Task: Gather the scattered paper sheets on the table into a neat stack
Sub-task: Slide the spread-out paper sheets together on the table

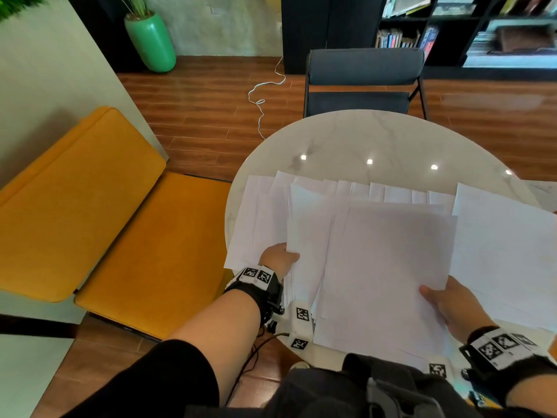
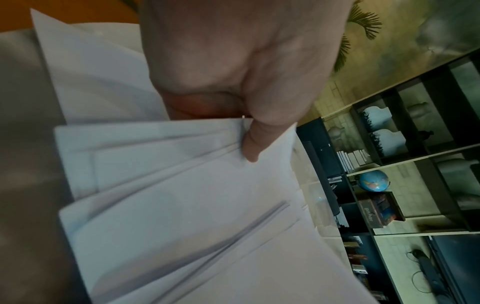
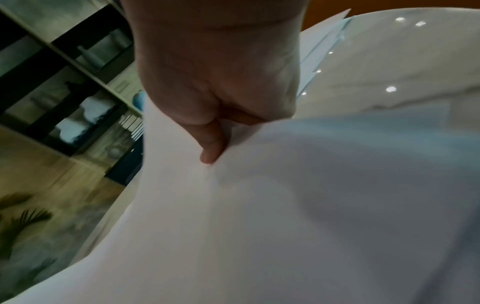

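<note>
White marble, round and glossy, the table (image 1: 376,140) fills the right half of the head view, with ceiling lights mirrored on its far part. To its left stands a mustard-yellow upholstered bench (image 1: 90,224) on a wooden plank floor (image 1: 211,116), and beyond the far edge a dark grey chair (image 1: 361,79) faces the table. A black bookshelf (image 1: 467,31) with books runs along the far right, and a green vase (image 1: 150,40) stands at the far left by the wall.

The paper sheets (image 1: 385,251) cover the near part of the table in a loose, fanned spread, their far edges stepped like a staircase; one more sheet (image 1: 506,251) lies off to the right, overlapping the table rim.

The left hand (image 1: 278,259) grips the left near corner of the fan, thumb (image 2: 253,144) pressed on top of several layered sheets and the fingers hidden beneath. The right hand (image 1: 452,306) pinches the near right edge of the topmost sheets, thumb (image 3: 211,144) on top, lifting them so they bow upward. Both wrists wear black bands with square markers.
</note>
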The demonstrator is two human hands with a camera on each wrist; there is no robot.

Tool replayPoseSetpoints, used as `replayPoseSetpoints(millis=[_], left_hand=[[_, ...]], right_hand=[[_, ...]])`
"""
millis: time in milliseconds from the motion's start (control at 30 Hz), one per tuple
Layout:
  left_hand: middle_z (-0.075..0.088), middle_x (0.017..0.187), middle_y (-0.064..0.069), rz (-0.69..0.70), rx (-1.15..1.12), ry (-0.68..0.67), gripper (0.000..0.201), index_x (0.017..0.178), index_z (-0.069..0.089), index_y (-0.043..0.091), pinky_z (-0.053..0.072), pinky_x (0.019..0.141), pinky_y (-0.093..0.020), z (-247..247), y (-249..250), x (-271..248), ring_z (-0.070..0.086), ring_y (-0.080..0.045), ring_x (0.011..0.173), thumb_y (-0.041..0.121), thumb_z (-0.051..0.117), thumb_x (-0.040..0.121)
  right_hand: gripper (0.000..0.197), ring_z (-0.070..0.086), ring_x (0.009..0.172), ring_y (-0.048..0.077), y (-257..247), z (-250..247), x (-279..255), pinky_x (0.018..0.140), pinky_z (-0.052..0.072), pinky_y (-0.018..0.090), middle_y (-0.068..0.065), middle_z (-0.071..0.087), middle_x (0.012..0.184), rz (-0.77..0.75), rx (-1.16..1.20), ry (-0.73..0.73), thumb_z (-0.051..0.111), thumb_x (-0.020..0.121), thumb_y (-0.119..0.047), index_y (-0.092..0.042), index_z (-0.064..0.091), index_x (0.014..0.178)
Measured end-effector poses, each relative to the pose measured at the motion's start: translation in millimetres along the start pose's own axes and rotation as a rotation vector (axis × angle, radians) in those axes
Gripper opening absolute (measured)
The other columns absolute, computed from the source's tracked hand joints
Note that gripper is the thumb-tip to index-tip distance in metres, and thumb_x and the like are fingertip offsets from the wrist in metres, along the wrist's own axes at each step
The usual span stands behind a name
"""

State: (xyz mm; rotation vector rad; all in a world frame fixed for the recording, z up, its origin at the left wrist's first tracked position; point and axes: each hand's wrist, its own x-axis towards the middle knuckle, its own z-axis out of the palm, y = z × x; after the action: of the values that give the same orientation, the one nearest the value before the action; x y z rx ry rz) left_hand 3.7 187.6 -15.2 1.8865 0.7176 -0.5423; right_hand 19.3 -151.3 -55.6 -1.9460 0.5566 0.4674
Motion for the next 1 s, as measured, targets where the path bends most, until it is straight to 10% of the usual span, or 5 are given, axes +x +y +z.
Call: replayPoseSetpoints(millis=[267, 633, 733, 833, 1000], left_hand=[[0.064, 0.105, -0.011, 0.033, -0.063, -0.112, 0.023, 0.109, 0.059, 0.012, 0.051, 0.071, -0.031, -1.3, -4.7, -4.9, 0.060, -0.025, 0.088, 0.017, 0.048, 0.089], [0.065, 0.119, -0.021, 0.023, -0.519, -0.394, 0.027, 0.116, 0.060, 0.009, 0.049, 0.098, -0.049, -0.4, -3.3, -10.5, 0.063, -0.036, 0.105, 0.004, 0.050, 0.091], [0.065, 0.119, -0.011, -0.073, -0.513, -0.320, 0.036, 0.118, 0.058, 0.014, 0.050, 0.094, -0.039, 2.8, 0.7, -13.7, 0.063, -0.027, 0.105, 0.039, 0.047, 0.095], [0.055, 0.132, -0.004, -0.107, -0.358, -0.312, 0.064, 0.135, 0.041, 0.018, 0.047, 0.096, -0.034, 6.2, -5.0, -10.7, 0.057, -0.022, 0.112, 0.059, 0.050, 0.087], [0.043, 0.147, -0.009, 0.101, 0.237, -0.198, 0.055, 0.145, 0.033, 0.014, 0.036, 0.101, -0.026, 5.2, -14.6, -6.1, 0.046, -0.026, 0.129, 0.033, 0.048, 0.095]], right_hand=[[0.034, 0.066, 0.096, 0.035, -20.3, 6.5, -13.1, 0.075, 0.053, 0.038, 0.017, 0.070, 0.110, -0.009, 0.228, -0.077, 0.064, 0.091, -0.014, -0.004, 0.060, 0.123], [0.041, 0.068, 0.107, 0.026, -36.0, 26.5, -18.4, 0.092, 0.056, 0.037, 0.010, 0.070, 0.120, -0.022, 0.517, -0.247, 0.062, 0.088, -0.017, -0.011, 0.057, 0.128], [0.062, 0.063, 0.112, 0.036, -42.3, 32.8, -19.3, 0.093, 0.053, 0.048, 0.015, 0.066, 0.123, -0.077, 0.368, -0.233, 0.073, 0.076, -0.014, -0.011, 0.048, 0.133], [0.073, 0.064, 0.110, 0.038, -39.0, 39.3, -17.9, 0.093, 0.052, 0.055, 0.013, 0.062, 0.127, -0.040, 0.329, -0.261, 0.072, 0.083, -0.005, -0.023, 0.036, 0.144], [0.052, 0.065, 0.107, 0.039, -33.5, 48.3, -18.5, 0.097, 0.049, 0.055, 0.020, 0.068, 0.119, 0.062, 0.196, -0.315, 0.071, 0.080, -0.002, -0.004, 0.053, 0.129]])
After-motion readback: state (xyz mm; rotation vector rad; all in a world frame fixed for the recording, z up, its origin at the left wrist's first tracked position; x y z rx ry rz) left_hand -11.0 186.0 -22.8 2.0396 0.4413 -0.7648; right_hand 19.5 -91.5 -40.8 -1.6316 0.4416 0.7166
